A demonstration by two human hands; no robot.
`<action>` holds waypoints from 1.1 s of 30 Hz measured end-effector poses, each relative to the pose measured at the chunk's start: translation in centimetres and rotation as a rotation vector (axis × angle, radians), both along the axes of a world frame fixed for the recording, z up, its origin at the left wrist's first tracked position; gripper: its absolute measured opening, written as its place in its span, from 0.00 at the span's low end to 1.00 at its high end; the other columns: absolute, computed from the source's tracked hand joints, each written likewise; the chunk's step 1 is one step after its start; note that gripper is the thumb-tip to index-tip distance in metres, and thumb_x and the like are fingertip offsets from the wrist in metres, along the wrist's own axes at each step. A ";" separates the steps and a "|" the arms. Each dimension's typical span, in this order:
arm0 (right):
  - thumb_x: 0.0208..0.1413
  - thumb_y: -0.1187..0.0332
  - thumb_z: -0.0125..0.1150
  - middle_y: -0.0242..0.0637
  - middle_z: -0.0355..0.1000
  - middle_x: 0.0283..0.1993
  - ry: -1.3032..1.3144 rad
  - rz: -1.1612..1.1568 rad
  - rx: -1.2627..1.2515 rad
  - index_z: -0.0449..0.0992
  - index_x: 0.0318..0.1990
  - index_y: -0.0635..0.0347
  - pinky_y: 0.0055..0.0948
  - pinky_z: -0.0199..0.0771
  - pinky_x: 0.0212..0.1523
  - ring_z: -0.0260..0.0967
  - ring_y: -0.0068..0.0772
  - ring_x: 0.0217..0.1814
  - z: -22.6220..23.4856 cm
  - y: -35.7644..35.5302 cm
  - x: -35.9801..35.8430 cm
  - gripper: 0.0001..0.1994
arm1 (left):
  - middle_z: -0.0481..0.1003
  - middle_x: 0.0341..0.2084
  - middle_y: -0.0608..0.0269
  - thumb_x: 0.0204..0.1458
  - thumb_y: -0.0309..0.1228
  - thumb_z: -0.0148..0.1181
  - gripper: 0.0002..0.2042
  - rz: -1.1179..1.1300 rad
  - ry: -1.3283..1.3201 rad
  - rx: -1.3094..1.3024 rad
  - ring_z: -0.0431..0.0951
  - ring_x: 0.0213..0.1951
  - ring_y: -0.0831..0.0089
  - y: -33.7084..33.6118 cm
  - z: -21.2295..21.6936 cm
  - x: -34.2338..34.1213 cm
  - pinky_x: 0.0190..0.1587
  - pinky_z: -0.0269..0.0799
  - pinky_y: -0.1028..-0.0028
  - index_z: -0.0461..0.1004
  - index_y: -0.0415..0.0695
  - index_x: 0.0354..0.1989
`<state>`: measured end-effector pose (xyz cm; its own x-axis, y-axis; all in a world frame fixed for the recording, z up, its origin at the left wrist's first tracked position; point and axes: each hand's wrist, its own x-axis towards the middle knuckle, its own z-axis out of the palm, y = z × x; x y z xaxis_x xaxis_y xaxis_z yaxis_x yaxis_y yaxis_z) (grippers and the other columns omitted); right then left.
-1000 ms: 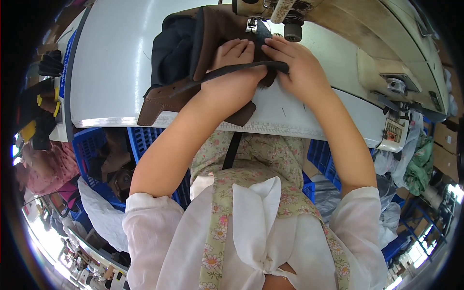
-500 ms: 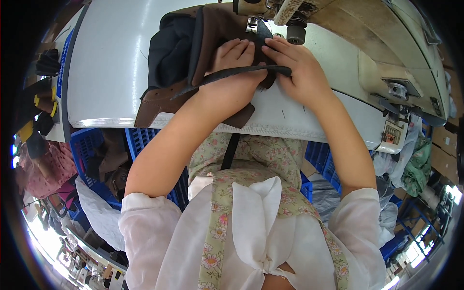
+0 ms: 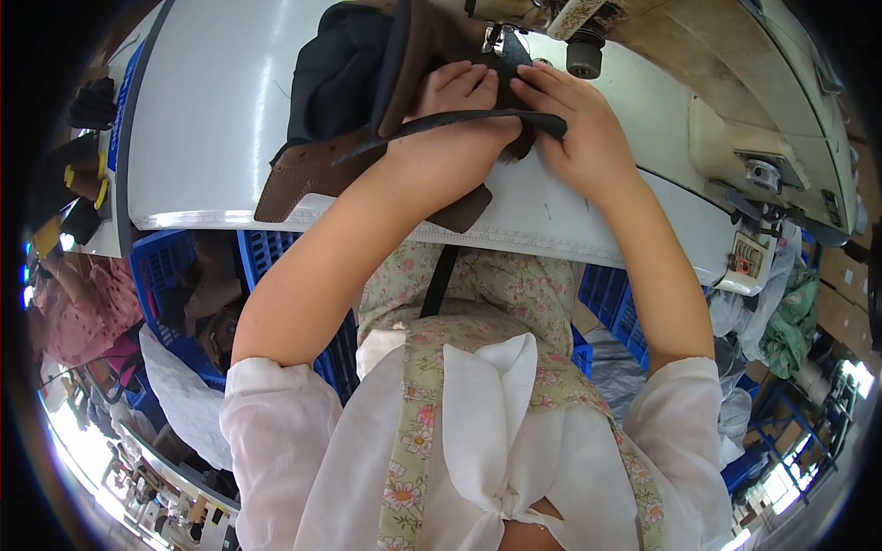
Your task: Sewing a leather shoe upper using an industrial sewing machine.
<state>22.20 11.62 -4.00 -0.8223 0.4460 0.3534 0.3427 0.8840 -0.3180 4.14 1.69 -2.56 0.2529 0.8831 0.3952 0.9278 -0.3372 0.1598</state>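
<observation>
A brown leather piece with dark fabric lining, which looks like a shoe upper (image 3: 418,60), lies bunched on the white sewing table. Its leading part is under the metal presser foot (image 3: 493,39) of a sewing machine. My left hand (image 3: 464,106) presses on the leather with bent fingers held together, left of the foot. My right hand (image 3: 574,115) is closed at the upper's right edge, fingertips beside a small dark flap at the foot; its thumb is hidden. A narrow dark strip (image 3: 450,119) crosses over my left hand, its end reaching my right hand.
The machine's beige arm (image 3: 735,83) spans the far right, with a dark knob (image 3: 584,57) hanging near my right fingers. Blue crates (image 3: 165,266) with leather parts stand below the table's left front edge. A co-worker's pink garment (image 3: 92,303) shows at far left.
The whole view has shifted slightly, with table, machine and hands appearing a little higher and the machine farther right. Both hands stay on the upper beside the presser foot.
</observation>
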 end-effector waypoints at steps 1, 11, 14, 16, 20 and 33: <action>0.43 0.74 0.63 0.36 0.69 0.60 -0.001 -0.003 0.014 0.74 0.55 0.54 0.42 0.62 0.64 0.63 0.44 0.63 0.0 0.0 0.0 0.26 | 0.75 0.50 0.46 0.40 0.23 0.55 0.13 0.002 0.000 0.000 0.72 0.57 0.56 0.1 0.0 -0.1 0.64 0.58 0.61 0.81 0.47 0.35; 0.44 0.74 0.61 0.36 0.69 0.59 0.008 -0.041 0.007 0.74 0.55 0.55 0.42 0.61 0.65 0.63 0.43 0.62 0.0 -0.6 -0.5 0.25 | 0.76 0.48 0.50 0.39 0.23 0.57 0.11 -0.051 0.003 -0.033 0.73 0.55 0.61 0.2 0.6 -0.8 0.63 0.60 0.61 0.81 0.47 0.33; 0.44 0.74 0.61 0.36 0.69 0.59 0.015 -0.050 0.007 0.75 0.55 0.55 0.41 0.62 0.64 0.63 0.43 0.62 0.0 -0.6 -0.5 0.25 | 0.78 0.46 0.53 0.38 0.22 0.58 0.11 -0.067 -0.001 -0.039 0.74 0.54 0.64 0.5 0.5 -1.0 0.62 0.61 0.62 0.81 0.47 0.32; 0.44 0.73 0.61 0.35 0.69 0.60 0.024 -0.059 0.012 0.75 0.54 0.55 0.41 0.62 0.63 0.64 0.43 0.62 -0.1 -0.7 -0.8 0.25 | 0.78 0.45 0.55 0.38 0.22 0.58 0.11 -0.068 -0.007 -0.029 0.75 0.53 0.66 0.6 0.6 -1.4 0.62 0.61 0.62 0.81 0.46 0.31; 0.44 0.74 0.61 0.35 0.69 0.59 0.025 -0.093 -0.005 0.75 0.54 0.55 0.40 0.63 0.63 0.64 0.43 0.62 -0.2 -1.1 -1.3 0.25 | 0.79 0.44 0.61 0.36 0.21 0.59 0.11 -0.091 -0.027 -0.037 0.76 0.52 0.70 1.0 0.6 -2.3 0.60 0.64 0.65 0.81 0.46 0.30; 0.43 0.74 0.61 0.38 0.69 0.57 0.054 -0.169 0.015 0.75 0.54 0.57 0.40 0.65 0.61 0.65 0.44 0.59 -0.3 -2.2 -2.5 0.24 | 0.79 0.45 0.70 0.39 0.20 0.58 0.16 -0.089 -0.009 -0.052 0.74 0.53 0.73 1.4 0.8 -3.8 0.62 0.63 0.68 0.83 0.52 0.35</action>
